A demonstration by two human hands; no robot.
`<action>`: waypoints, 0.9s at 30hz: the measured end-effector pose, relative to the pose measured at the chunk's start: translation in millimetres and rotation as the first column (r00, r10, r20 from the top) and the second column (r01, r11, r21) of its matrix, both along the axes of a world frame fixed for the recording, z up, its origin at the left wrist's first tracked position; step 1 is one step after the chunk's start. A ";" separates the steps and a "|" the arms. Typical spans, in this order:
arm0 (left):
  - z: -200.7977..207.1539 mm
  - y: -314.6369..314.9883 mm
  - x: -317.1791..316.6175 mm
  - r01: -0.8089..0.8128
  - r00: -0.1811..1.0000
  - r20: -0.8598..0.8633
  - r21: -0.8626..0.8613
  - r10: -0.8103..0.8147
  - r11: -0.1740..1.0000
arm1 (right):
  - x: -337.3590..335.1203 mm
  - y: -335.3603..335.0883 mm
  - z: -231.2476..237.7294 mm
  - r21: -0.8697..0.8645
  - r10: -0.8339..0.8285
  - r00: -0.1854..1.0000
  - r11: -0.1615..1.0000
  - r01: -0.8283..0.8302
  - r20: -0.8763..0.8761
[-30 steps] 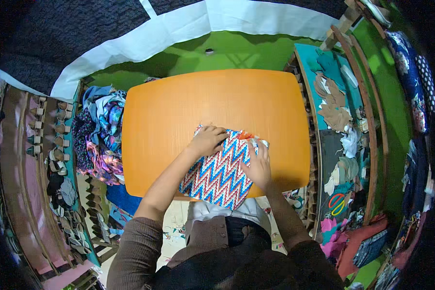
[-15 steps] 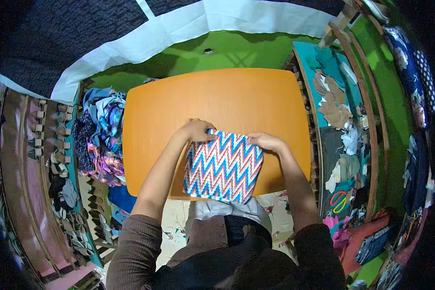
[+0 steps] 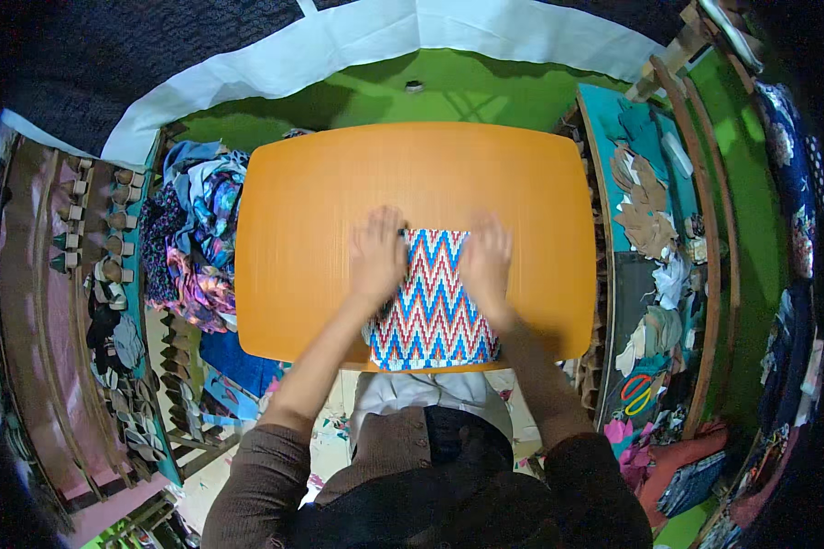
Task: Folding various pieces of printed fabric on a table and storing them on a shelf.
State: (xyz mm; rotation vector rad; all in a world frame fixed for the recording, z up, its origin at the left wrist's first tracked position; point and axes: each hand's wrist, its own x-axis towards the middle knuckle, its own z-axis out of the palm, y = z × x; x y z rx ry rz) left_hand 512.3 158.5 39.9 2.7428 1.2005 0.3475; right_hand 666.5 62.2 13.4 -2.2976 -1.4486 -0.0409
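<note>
A folded cloth (image 3: pixel 435 306) with a blue, red and white zigzag pattern lies flat near the front edge of the orange table (image 3: pixel 412 174). My left hand (image 3: pixel 378 258) rests over its left side, palm down with the fingers stretched forward. Along the cloth's right side lies my right hand (image 3: pixel 487 265), fingers also stretched out and a little smeared by motion. Neither hand grips the cloth, and parts of both its side edges are hidden under them.
A heap of colourful fabric (image 3: pixel 197 238) sits left of the table. On the right, a shelf bears brown cloth pieces (image 3: pixel 644 206) and scissors with red and yellow handles (image 3: pixel 638 393). Wooden racks (image 3: pixel 59 329) stand at far left, before a green wall (image 3: pixel 384 91).
Both hands have let go of the cloth's upper corners and now lie flat at its sides. The cloth has gone from tilted and partly lifted to straight and flat on the table.
</note>
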 end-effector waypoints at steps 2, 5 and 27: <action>-8.6 -34.9 -5.8 0.143 0.988 -0.053 -0.071 -0.147 0.987 | -32.9 -20.1 -7.7 -0.090 0.250 0.967 0.965 -0.245 0.052; -24.4 -44.0 -25.0 0.182 0.980 -0.055 -0.130 -0.190 0.975 | -29.5 -35.8 -10.3 -0.117 0.481 0.876 0.869 -0.482 -0.037; -10.3 -106.1 -39.9 0.275 0.961 0.081 -0.312 -0.263 0.910 | -58.7 -118.8 -9.2 -0.238 -0.021 1.000 0.971 0.020 -0.001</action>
